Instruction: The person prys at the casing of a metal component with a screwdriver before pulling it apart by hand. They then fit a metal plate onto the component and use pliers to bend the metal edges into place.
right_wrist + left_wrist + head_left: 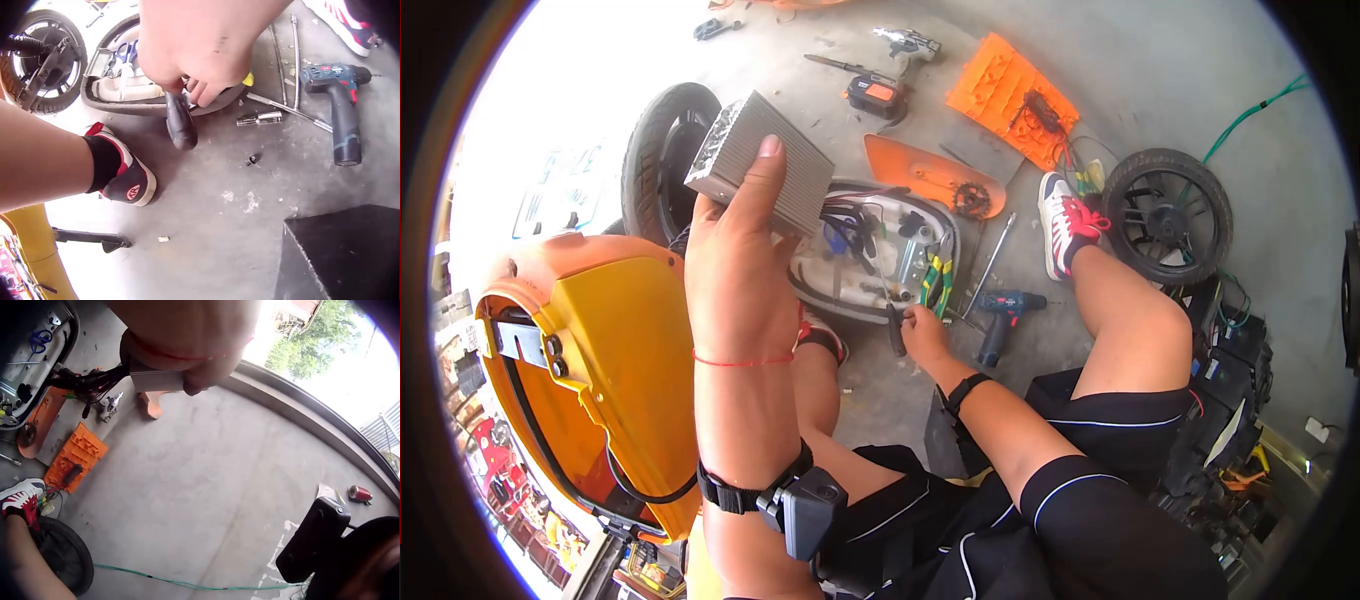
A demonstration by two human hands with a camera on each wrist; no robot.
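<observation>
Near right hand point(925, 337): pliers point(931, 281); cordless drill point(998, 322)

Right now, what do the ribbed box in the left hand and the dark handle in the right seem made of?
Ribbed box: probably metal, perhaps aluminium; dull silver-grey with crisp ridges. Dark handle: likely plastic or rubber; smooth black surface, soft highlights.

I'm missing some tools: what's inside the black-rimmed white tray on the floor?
The tray holds blue-handled scissors, and green-and-yellow tool handles show at one end. Dark wires pass over part of it; whatever is beneath them can't be seen.
</observation>
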